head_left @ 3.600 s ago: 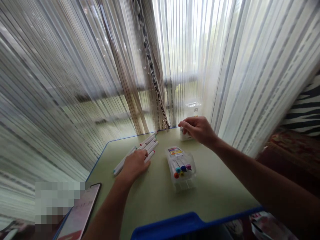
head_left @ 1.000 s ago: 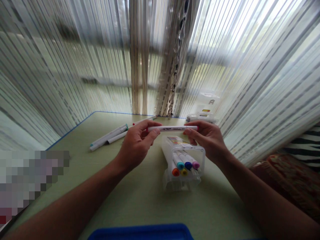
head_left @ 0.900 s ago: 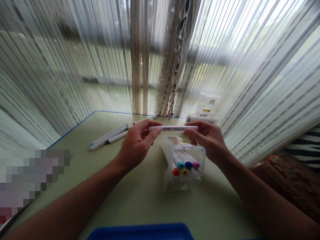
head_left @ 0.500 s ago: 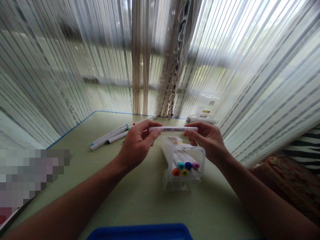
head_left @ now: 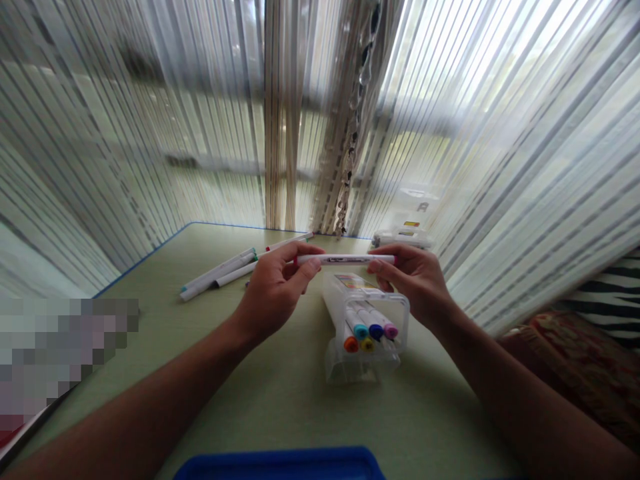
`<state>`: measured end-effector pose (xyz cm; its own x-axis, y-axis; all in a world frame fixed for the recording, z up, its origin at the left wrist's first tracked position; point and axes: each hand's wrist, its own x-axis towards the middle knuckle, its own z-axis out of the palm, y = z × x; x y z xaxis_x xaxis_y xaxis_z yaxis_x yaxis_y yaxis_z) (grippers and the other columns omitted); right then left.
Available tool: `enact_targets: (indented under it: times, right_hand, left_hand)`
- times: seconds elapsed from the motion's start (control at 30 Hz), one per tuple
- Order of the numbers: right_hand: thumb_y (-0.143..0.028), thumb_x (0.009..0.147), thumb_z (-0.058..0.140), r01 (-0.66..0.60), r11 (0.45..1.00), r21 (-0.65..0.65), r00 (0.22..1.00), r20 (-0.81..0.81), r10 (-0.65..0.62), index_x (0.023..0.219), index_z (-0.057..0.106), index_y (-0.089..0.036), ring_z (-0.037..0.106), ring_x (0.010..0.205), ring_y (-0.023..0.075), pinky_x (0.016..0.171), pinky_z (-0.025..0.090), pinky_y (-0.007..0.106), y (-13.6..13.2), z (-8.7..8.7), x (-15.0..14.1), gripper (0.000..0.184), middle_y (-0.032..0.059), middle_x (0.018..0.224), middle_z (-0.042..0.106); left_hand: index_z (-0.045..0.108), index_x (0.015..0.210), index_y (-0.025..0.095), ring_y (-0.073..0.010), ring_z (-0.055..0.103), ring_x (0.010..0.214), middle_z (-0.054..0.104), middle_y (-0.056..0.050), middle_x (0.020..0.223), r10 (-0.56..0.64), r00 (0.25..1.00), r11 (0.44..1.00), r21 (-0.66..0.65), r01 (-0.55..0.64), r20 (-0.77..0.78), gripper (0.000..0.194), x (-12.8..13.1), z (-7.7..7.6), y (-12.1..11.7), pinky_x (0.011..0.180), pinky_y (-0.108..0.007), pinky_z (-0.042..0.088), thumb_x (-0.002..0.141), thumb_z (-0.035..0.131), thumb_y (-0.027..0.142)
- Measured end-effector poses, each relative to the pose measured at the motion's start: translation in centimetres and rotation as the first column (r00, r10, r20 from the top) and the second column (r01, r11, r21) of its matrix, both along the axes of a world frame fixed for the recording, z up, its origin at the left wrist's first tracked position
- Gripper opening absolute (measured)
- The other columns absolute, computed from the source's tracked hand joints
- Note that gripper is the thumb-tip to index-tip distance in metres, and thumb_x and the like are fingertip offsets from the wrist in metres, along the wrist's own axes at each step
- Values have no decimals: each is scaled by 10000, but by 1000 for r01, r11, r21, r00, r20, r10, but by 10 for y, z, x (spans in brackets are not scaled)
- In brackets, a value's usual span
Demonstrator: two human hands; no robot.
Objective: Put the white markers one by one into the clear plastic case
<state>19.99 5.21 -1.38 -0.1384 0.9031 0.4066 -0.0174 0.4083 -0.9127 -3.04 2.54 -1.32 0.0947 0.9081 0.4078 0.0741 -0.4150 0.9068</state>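
A white marker with dark printing and a reddish left end lies level between my two hands, above the table. My left hand pinches its left end between thumb and fingers. At the other end, my right hand is closed on it the same way. Just below and in front stands a clear plastic marker case, its open end facing me. Several markers lie inside, with orange, yellow, turquoise, blue and pink tips showing. The case's flap hangs down onto the table.
Loose white markers lie on the pale green table, behind and left of my left hand. Another clear case stands at the back right. A blue object's edge shows at the front. Striped string curtains hang behind.
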Motion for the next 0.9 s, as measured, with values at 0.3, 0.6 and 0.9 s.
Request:
enact_targets:
  times: [0.3,0.6,0.9]
  right_hand:
    - [-288,740,848,0,1000,-4,1000,-3,0,864,764,-187,508,441,79,396,390,213,0,1,-1,180,-20,582,635]
    - [-303,742,845,-1,1000,-6,1000,11,1,863,761,-189,511,444,82,395,395,217,-1,2,0,187,-23,583,628]
    - [-294,743,845,-7,1000,-1,1000,6,7,862,763,-192,511,444,84,397,397,221,0,1,0,177,-22,587,629]
  left_hand:
    - [699,1013,126,-76,456,509,623,-20,719,3,1000,1000,-14,-3,9,200,0,0,-1,448,-204,356,891,645,275]
    - [701,1009,128,-77,457,500,622,-20,712,1,1000,1000,-7,-1,13,197,0,-1,0,443,-206,360,886,645,272]
    - [702,1002,125,-77,460,503,630,-25,723,6,1000,1000,-11,-6,4,197,1,1,0,447,-206,365,886,644,274]
